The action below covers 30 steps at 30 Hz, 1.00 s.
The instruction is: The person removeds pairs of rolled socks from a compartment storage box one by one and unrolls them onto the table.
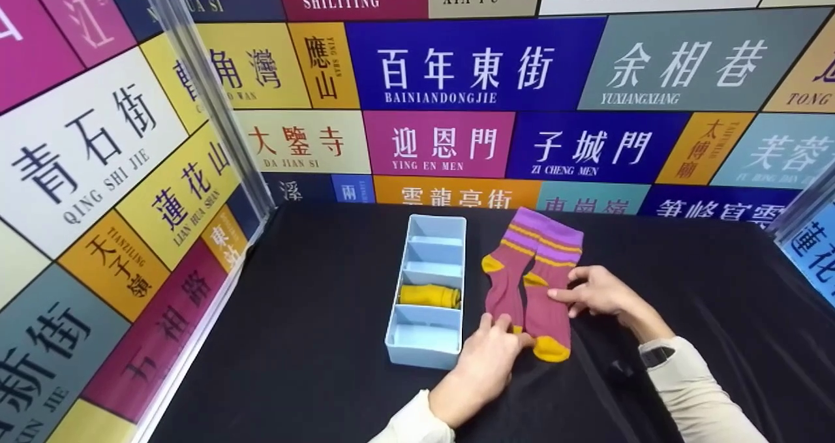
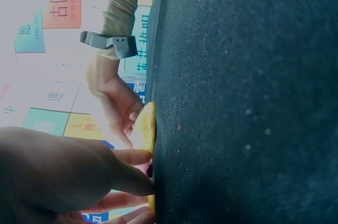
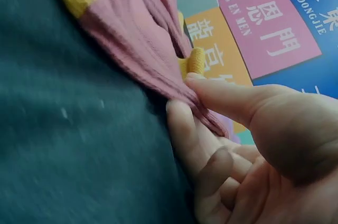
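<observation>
A pair of mauve socks [image 1: 548,309] with yellow heels and toes and striped purple cuffs lies flat, toes toward me. My right hand [image 1: 600,293] pinches the right sock's outer edge; the right wrist view shows the thumb [image 3: 227,97] above the fabric and fingers beneath. My left hand [image 1: 486,355] is at the toe end, partly hiding the left sock's toe, its fingers reaching onto the fabric. In the left wrist view, the left fingers [image 2: 129,176] touch down beside a yellow toe [image 2: 145,126].
Left of the socks stands a light blue divided box [image 1: 425,358] with several compartments. One holds a yellow rolled sock bundle [image 1: 427,295]. Black cloth [image 1: 313,338] covers the table. Panels with street names [image 1: 470,64] rise behind and at the left.
</observation>
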Each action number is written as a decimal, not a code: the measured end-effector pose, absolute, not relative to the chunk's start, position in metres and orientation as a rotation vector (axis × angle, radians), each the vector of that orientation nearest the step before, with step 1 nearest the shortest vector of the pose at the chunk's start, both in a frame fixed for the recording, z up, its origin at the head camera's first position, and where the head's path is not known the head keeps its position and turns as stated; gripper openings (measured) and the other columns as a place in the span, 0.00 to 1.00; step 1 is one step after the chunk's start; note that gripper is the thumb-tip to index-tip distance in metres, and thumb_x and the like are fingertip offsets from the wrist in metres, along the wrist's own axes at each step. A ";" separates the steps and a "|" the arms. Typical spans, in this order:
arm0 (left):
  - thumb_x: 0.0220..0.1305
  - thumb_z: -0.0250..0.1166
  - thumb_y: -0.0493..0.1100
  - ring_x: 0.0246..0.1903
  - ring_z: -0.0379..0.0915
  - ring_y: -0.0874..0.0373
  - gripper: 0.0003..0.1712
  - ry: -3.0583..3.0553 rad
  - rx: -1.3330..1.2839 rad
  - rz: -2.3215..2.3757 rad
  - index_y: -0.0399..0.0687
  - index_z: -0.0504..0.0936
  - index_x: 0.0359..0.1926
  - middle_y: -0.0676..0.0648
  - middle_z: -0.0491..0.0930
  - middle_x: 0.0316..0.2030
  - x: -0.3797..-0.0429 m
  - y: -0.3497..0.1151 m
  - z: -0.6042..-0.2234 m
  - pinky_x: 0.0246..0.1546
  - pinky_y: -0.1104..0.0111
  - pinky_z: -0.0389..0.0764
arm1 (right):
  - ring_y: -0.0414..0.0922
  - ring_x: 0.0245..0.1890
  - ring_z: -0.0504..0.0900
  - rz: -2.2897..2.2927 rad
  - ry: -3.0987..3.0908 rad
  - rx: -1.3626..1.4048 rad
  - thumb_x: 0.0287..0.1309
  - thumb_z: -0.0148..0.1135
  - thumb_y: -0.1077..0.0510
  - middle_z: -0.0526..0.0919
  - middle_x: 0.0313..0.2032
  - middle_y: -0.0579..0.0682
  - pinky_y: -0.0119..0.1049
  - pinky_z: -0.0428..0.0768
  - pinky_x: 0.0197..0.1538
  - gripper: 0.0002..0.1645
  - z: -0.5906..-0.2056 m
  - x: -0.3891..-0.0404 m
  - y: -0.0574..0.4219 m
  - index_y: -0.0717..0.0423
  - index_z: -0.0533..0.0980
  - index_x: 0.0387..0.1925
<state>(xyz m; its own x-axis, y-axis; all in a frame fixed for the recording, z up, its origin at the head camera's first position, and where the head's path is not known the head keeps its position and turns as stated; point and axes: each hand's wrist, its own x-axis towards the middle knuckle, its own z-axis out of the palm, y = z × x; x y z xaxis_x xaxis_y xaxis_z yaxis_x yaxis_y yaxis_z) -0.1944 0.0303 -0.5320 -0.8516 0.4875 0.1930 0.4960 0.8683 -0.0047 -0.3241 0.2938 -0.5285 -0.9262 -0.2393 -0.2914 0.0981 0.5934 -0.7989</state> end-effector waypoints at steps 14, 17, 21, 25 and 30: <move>0.61 0.80 0.48 0.47 0.71 0.54 0.24 -2.844 -0.809 -0.063 0.81 0.90 0.54 0.50 0.81 0.48 -0.192 0.030 -0.533 0.41 0.71 0.88 | 0.39 0.22 0.86 -1.340 2.419 -0.091 0.64 0.78 0.41 0.88 0.22 0.45 0.30 0.71 0.22 0.42 -0.535 -0.332 0.296 0.65 0.70 0.62; 0.62 0.80 0.48 0.49 0.70 0.54 0.24 -2.874 -0.819 -0.077 0.82 0.90 0.56 0.50 0.81 0.49 -0.193 0.029 -0.532 0.44 0.70 0.88 | 0.38 0.21 0.83 -1.339 2.401 -0.112 0.63 0.78 0.42 0.87 0.22 0.45 0.29 0.70 0.22 0.42 -0.535 -0.333 0.297 0.66 0.69 0.62; 0.61 0.80 0.47 0.49 0.71 0.54 0.26 -2.898 -0.853 -0.090 0.80 0.89 0.58 0.50 0.81 0.50 -0.194 0.027 -0.530 0.48 0.71 0.87 | 0.40 0.19 0.82 -1.309 2.376 -0.144 0.63 0.79 0.43 0.86 0.20 0.47 0.30 0.67 0.21 0.36 -0.534 -0.332 0.295 0.64 0.70 0.54; 0.65 0.75 0.45 0.47 0.75 0.55 0.21 -2.827 -0.934 -0.153 0.71 0.90 0.58 0.50 0.83 0.46 -0.194 0.024 -0.526 0.51 0.71 0.84 | 0.42 0.17 0.84 -1.244 2.471 -0.146 0.60 0.80 0.39 0.85 0.18 0.49 0.30 0.70 0.20 0.33 -0.533 -0.330 0.289 0.59 0.71 0.42; 0.71 0.70 0.44 0.43 0.81 0.58 0.12 -2.681 -1.058 -0.328 0.58 0.90 0.54 0.52 0.85 0.43 -0.197 0.018 -0.516 0.52 0.70 0.83 | 0.44 0.14 0.81 -1.039 2.710 -0.155 0.56 0.79 0.31 0.80 0.15 0.47 0.34 0.75 0.21 0.35 -0.533 -0.326 0.282 0.54 0.72 0.27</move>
<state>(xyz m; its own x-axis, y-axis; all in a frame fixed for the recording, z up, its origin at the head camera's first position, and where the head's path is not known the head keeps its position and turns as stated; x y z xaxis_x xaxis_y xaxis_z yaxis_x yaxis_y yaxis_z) -0.1971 0.0182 -0.5157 -0.7087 0.6376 0.3020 0.6916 0.7125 0.1188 -0.3259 0.2824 -0.5327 -0.9668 -0.1815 -0.1798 -0.0147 0.7422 -0.6700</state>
